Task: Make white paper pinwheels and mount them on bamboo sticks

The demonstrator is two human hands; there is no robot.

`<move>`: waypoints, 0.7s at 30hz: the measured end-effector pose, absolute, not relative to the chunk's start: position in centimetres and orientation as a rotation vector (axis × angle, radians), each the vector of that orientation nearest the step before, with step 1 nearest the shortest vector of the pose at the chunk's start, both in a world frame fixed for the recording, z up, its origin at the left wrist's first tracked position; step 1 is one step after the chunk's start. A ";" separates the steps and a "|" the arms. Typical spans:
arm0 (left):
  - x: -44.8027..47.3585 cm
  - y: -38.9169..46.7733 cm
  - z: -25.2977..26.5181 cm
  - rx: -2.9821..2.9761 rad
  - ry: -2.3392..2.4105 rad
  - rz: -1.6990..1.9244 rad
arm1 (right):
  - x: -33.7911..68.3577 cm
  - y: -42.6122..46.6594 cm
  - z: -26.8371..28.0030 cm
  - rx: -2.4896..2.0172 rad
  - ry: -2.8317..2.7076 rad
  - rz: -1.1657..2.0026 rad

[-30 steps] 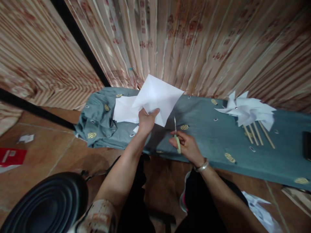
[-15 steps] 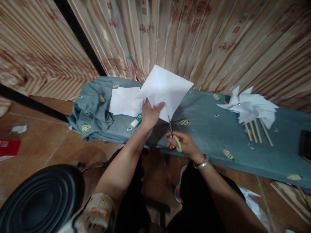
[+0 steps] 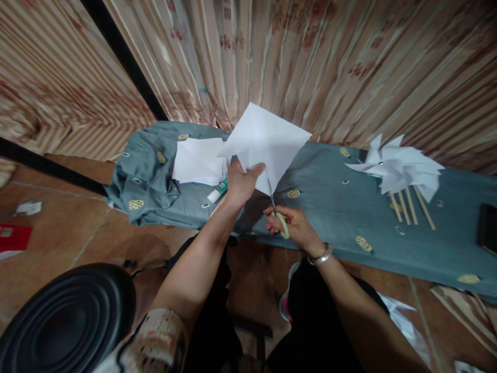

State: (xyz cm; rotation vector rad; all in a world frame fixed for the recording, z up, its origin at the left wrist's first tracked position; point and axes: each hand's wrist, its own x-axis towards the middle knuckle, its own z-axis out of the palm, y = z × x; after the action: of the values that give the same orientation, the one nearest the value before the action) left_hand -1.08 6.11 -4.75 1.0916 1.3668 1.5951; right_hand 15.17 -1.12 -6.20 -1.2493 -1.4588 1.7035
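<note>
My left hand [image 3: 243,181] pinches a white sheet of paper [image 3: 267,137] near its lower left edge, thumb on top. The sheet is held in the air like a diamond, with a slit along its left side. In my right hand [image 3: 291,224] is a pair of scissors [image 3: 280,220] with pale green handles. Their blades reach up into the paper's bottom corner. Left of my left hand lie a stack of white paper [image 3: 199,161] and a green-and-white glue tube [image 3: 218,190], partly hidden by that hand.
A grey-green cloth [image 3: 326,207] covers the long bench. Paper pinwheels [image 3: 404,166] on wooden sticks lie at its right, with a dark phone [image 3: 487,228] beyond. A black round stool [image 3: 70,318] stands at lower left. Pleated curtains [image 3: 272,62] hang behind.
The scissor blades have moved slightly further up into the paper's bottom corner. Both hands keep their holds; the whole view has shifted a little.
</note>
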 end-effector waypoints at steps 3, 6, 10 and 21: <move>-1.0 6.2 -4.8 1.081 1.365 1.593 | 15.2 -1.1 -6.1 -1.249 -1.447 1.708; -0.9 6.2 -4.9 1.073 1.352 1.588 | 15.2 -1.0 -6.1 -1.254 -1.445 1.713; -0.9 6.2 -4.9 1.062 1.323 1.603 | 15.4 -1.0 -6.3 -1.269 -1.458 1.701; -1.0 6.5 -5.3 1.107 1.329 1.622 | 15.2 -1.0 -6.4 -1.292 -1.447 1.696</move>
State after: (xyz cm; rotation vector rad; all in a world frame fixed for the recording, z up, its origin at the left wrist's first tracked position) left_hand -1.05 6.47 -5.30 1.1069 1.3286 1.6225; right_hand 15.23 -0.97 -6.41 -1.2921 -1.4474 1.6961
